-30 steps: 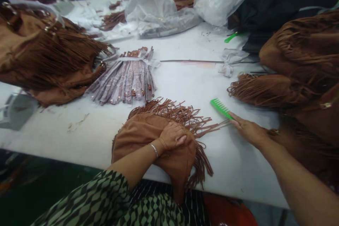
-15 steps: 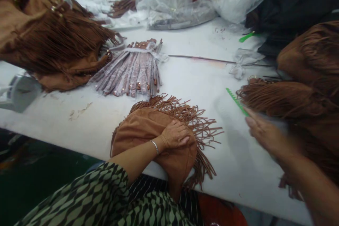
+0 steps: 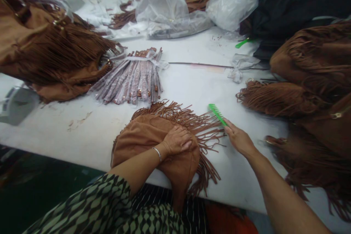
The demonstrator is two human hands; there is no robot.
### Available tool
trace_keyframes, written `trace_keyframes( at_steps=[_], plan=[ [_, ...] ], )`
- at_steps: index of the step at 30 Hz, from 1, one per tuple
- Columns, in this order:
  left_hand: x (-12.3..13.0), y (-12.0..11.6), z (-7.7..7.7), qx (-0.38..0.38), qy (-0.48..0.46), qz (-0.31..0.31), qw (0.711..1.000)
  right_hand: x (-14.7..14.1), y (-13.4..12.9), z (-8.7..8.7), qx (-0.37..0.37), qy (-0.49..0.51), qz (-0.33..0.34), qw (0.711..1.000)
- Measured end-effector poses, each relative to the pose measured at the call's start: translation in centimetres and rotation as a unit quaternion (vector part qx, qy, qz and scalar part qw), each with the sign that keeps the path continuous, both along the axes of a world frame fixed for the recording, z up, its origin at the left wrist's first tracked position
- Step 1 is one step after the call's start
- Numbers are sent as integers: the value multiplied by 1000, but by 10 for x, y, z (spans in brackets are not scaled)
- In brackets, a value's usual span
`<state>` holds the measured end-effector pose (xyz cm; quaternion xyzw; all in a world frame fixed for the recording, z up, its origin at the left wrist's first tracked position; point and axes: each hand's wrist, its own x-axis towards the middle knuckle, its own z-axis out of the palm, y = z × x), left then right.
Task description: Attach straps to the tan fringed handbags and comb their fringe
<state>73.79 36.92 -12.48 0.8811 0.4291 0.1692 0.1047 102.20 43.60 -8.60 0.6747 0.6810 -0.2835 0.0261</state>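
A brown fringed bag [image 3: 153, 131] lies on the table in front of me, its long thin strands [image 3: 205, 131] fanned out along the far and right sides. My left hand [image 3: 177, 139] rests flat on the bag's right part, pressing it down, with a bracelet on that wrist. To the right of the bag, my right hand [image 3: 239, 139] is closed round one end of a green comb [image 3: 216, 114]. The comb's teeth are at the tips of the strands; whether they touch is hard to tell.
Brown fringed bags are piled at the left [image 3: 68, 44] and at the right [image 3: 301, 98]. A plastic-wrapped bundle of straps [image 3: 137, 76] lies beyond my bag. Clear plastic bags [image 3: 164, 5] and another green handle [image 3: 242, 43] are farther back. People sit across the table [image 3: 189, 51].
My right hand has swung left with the comb, from beside the right pile to the bag's fringe. The left hand stays on the bag. The view has tilted up slightly.
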Motion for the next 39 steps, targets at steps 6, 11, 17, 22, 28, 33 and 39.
trace_keyframes(
  at_steps=[6,11,17,22,28,33,39],
  plan=[
    [0,-2,0,6,5,7,1000,24,27,-2,55,15,-56,997],
    [0,-5,1,10,3,13,1000,61,52,24,61,-17,-112,992],
    [1,-6,3,2,7,14,1000,-32,-9,28,48,136,16,989],
    [2,-6,5,9,20,18,1000,-86,-61,8,-39,116,95,988],
    [2,-6,0,8,18,23,1000,3,12,6,12,68,-106,992],
    [2,-8,0,-15,31,27,999,30,13,24,38,205,-270,940],
    [9,12,3,-32,55,125,990,-33,-119,44,-3,384,-379,842]
  ],
)
